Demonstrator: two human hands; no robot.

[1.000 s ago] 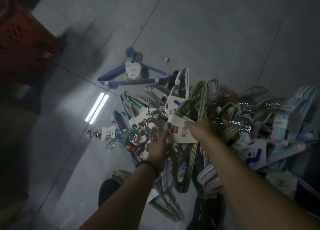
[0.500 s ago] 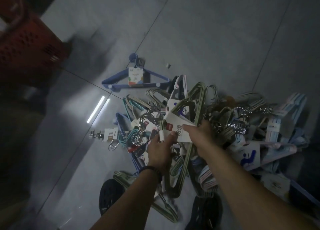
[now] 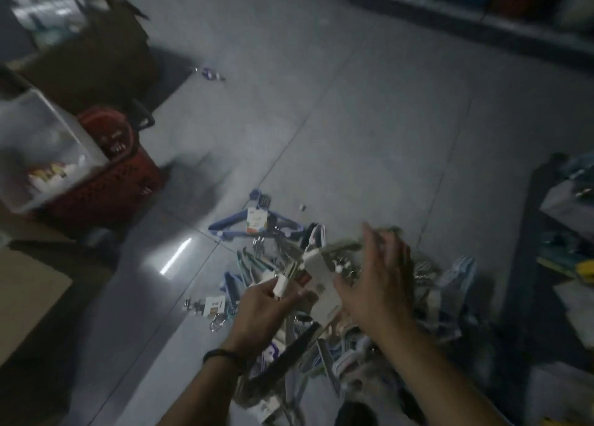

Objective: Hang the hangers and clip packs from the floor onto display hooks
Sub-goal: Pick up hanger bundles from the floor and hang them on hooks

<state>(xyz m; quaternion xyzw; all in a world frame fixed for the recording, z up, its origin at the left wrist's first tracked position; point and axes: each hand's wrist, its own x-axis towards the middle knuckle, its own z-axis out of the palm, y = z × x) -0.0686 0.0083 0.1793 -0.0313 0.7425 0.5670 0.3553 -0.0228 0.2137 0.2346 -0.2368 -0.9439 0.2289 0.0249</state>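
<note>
- Pick-up step: left hand [image 3: 261, 310] grips the hanger pack [image 3: 321, 279] by its white band, just above the floor pile [image 3: 456, 274].
- Right hand [image 3: 376, 289] is spread beside it, holding nothing.
- Next, likely: free it from the tangle and find a hook.

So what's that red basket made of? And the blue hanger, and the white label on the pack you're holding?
Red basket: probably plastic, matte, its walls moulded with slots.
Blue hanger: looks like smooth plastic, evenly coloured; the blur leaves coated wire possible.
White label on the hanger pack gripped by the left hand: likely matte card, flat and stiff-looking.
</note>
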